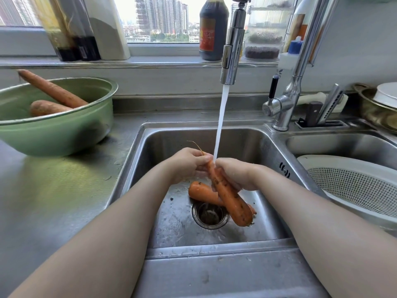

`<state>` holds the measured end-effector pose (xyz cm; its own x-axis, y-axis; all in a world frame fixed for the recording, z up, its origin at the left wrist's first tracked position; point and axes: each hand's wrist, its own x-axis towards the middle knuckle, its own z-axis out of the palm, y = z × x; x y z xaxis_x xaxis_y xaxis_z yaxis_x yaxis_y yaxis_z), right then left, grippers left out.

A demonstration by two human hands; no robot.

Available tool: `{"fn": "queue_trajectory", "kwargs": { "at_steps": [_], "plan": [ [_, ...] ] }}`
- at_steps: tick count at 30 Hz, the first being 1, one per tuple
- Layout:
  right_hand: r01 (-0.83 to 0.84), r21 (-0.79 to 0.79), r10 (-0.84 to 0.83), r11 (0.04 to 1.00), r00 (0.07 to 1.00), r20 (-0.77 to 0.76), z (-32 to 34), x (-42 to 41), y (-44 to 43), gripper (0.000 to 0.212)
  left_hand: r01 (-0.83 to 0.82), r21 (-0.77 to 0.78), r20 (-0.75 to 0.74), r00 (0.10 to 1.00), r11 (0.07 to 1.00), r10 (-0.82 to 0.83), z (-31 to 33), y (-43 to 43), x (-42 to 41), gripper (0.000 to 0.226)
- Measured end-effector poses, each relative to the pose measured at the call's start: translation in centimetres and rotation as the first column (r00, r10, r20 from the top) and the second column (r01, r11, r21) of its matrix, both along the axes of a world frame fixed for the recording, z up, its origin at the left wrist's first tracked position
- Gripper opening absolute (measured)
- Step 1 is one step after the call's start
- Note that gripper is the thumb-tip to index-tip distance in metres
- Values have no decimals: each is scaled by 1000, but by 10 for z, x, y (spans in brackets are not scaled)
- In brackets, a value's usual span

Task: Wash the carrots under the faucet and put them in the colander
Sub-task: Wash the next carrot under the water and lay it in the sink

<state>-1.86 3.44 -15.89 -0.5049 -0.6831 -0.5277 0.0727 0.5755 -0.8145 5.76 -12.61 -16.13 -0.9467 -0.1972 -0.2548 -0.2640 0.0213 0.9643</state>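
The left hand [189, 163] and the right hand [236, 174] both hold one soiled carrot [229, 196] above the sink [171, 222], its thin end uppermost and its thick end tilted down toward the drain [209, 214]. The left-hand fingers [202, 158] are curled round the thin end; the right hand grips the carrot just below that point. The water stream [221, 121] from the faucet [233, 50] strikes the carrot between the two hands. Dark specks of dirt show on the carrot's lower half. A second carrot [202, 193] lies on the sink floor beside the drain, passing beneath the held one. Two unwashed carrots [51, 89] lie in a green bowl [64, 134] on the bench [53, 190], left of the sink; the longer one leans over the bowl's rim. The white colander [354, 186] sits in the adjoining basin to the right, well apart from both hands. On the windowsill behind the faucet stands a dark sauce bottle [213, 29] with a red label; its characters are too blurred to read. A white bottle with a blue cap [289, 57] stands right of the faucet, carrying a small dark mark that is not legible.
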Motion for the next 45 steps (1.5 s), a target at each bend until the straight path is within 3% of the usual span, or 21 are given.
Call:
{"fn": "queue_trajectory", "kwargs": {
  "at_steps": [21,27,34,37,45],
  "plan": [
    [-6,-70,11,998,998,68,-2,-8,0,48,-111,-42,-43,993,993,109,-2,-3,-5,21],
    [-38,-150,55,988,992,113,4,-5,2,36,-125,-37,-42,991,991,123,-2,-2,-4,21],
    [-45,-104,57,994,991,119,-1,-9,1,49,-112,-64,-35,993,992,110,-3,-5,-4,17],
    [-19,-114,32,993,993,115,0,-9,1,41,-101,-38,-30,995,994,99,-4,-9,-3,16],
    [26,-94,-15,995,993,120,1,-13,4,46,-79,108,-50,995,991,85,0,-6,1,18]
  ]
}}
